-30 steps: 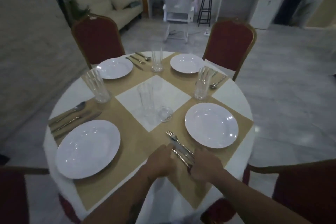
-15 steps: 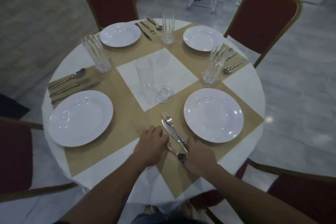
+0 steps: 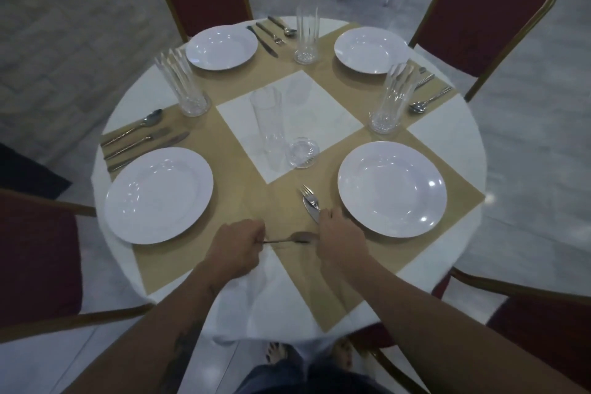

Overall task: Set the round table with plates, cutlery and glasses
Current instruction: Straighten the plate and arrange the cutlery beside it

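Observation:
The round table (image 3: 447, 137) has a white cloth and tan mats. My left hand (image 3: 238, 243) pinches the handle of a spoon (image 3: 299, 237), which lies crosswise between my hands near the front edge. My right hand (image 3: 339, 240) is curled over the handles of a knife (image 3: 311, 209) and a fork (image 3: 307, 192), just left of the near right plate (image 3: 391, 189). Three more white plates sit at the near left (image 3: 159, 195), far left (image 3: 221, 47) and far right (image 3: 371, 49). Cut glasses stand at the left (image 3: 185, 86), back (image 3: 307, 35) and right (image 3: 393, 96).
A tall clear glass (image 3: 267, 128) stands on the white centre square with a round glass piece (image 3: 302, 152) beside it. Cutlery sets lie at the left (image 3: 140, 141), back (image 3: 271, 32) and right (image 3: 427, 96). Red chairs (image 3: 486, 9) surround the table.
My left hand has drawn the spoon out to the left, so it now lies crosswise. My right hand has slid up the knife and fork. The view has tilted down.

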### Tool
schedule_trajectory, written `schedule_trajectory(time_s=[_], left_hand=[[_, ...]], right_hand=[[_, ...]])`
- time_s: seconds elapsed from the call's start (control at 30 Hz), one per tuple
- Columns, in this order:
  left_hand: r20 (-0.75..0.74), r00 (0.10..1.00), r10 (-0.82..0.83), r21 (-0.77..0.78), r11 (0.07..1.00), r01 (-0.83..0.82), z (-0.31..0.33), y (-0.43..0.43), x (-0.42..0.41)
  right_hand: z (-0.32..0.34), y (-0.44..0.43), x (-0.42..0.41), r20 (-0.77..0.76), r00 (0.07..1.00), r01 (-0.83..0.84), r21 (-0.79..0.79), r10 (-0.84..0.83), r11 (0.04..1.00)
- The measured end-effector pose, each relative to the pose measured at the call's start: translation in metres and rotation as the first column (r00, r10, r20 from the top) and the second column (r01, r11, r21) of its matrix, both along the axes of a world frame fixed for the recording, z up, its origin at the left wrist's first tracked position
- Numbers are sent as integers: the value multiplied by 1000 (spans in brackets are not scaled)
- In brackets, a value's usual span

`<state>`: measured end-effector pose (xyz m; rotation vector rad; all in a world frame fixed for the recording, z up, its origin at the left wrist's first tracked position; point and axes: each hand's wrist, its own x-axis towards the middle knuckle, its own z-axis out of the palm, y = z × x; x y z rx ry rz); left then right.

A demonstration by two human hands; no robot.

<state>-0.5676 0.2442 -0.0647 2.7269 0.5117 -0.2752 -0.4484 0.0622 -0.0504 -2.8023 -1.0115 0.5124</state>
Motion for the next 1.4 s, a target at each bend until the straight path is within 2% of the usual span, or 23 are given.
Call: schedule_trajectory(time_s=[0.1, 0.2, 0.27, 0.47, 0.67, 0.87, 0.97, 1.07, 1.17, 1.3, 1.4], left_hand=[[0, 977, 212, -151, 966, -209, -1, -2, -19], [2, 939, 345, -323, 889, -326, 3, -16, -27], [19, 921, 388, -422, 838, -345, 6, -29, -27], [5, 882, 471, -524, 752, -399, 6, -67, -19], [-69, 874, 482, -591, 686, -425, -1, -98, -21], [-105, 833, 542, -558, 662, -501, -1, -129, -33], [-139, 830, 540, -562, 647, -515, 1, -142, -36], [-129, 847, 515, -507, 700, -503, 3, -151, -38], [-36, 866, 498, -380, 795, -473, 1, -157, -40], [126, 895, 428, -82, 904, -420, -6, -161, -35], [116, 948, 297, 39, 952, -303, -12, -159, -35]], right_hand=[[-6, 4, -3, -22, 995, 93, -33, -93, 995], [-5, 4, -2, -63, 988, 134, -74, -139, 988], [-3, 3, -2, -89, 983, 154, -88, -162, 984], [-1, -4, 0, -112, 956, 269, -50, -273, 962], [-4, -10, -4, -22, 986, 165, -88, -167, 982], [-6, -17, -3, 63, 995, 78, -100, -72, 992], [-6, -20, -5, 42, 996, 87, -89, -83, 992], [-4, -24, -5, -32, 994, 102, -57, -104, 993], [5, -30, -4, -116, 987, 115, -6, -115, 993], [22, -40, -5, -117, 992, -34, 106, 47, 994], [11, -48, -20, -94, 990, -92, 174, 109, 980]])
